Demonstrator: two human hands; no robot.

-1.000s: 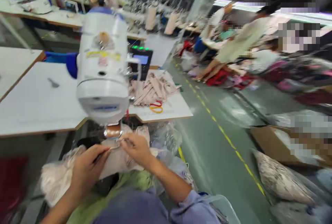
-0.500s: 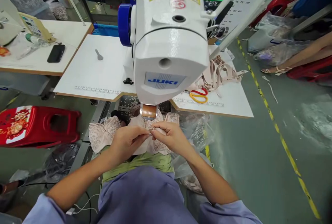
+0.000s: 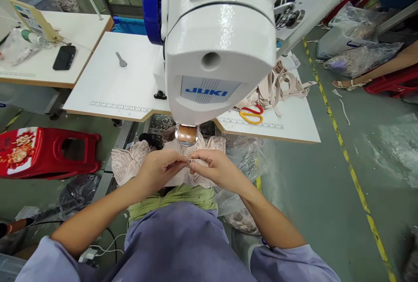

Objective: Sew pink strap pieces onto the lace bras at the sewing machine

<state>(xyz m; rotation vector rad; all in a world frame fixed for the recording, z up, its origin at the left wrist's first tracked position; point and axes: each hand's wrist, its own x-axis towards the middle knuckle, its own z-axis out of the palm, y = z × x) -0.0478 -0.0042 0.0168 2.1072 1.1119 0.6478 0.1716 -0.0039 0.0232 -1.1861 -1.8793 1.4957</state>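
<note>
My left hand (image 3: 160,169) and my right hand (image 3: 217,169) meet fingertip to fingertip just below the head of a white Juki sewing machine (image 3: 215,42). Both pinch a narrow pale strap end (image 3: 195,162) of a beige lace garment (image 3: 130,164) that lies across my lap. The lace spreads to the left and behind my hands. The machine's head hides the needle area.
The white sewing table (image 3: 124,95) carries red and yellow scissors (image 3: 251,115), a heap of beige straps (image 3: 277,88) and a small grey tool (image 3: 120,59). A phone (image 3: 64,57) lies on the table at left. A red stool (image 3: 45,151) stands on the floor. Plastic bags (image 3: 244,164) sit at right.
The view swung from the workshop aisle back down onto the machine and my lap. My hands drew together on the strap end and hold it almost still since.
</note>
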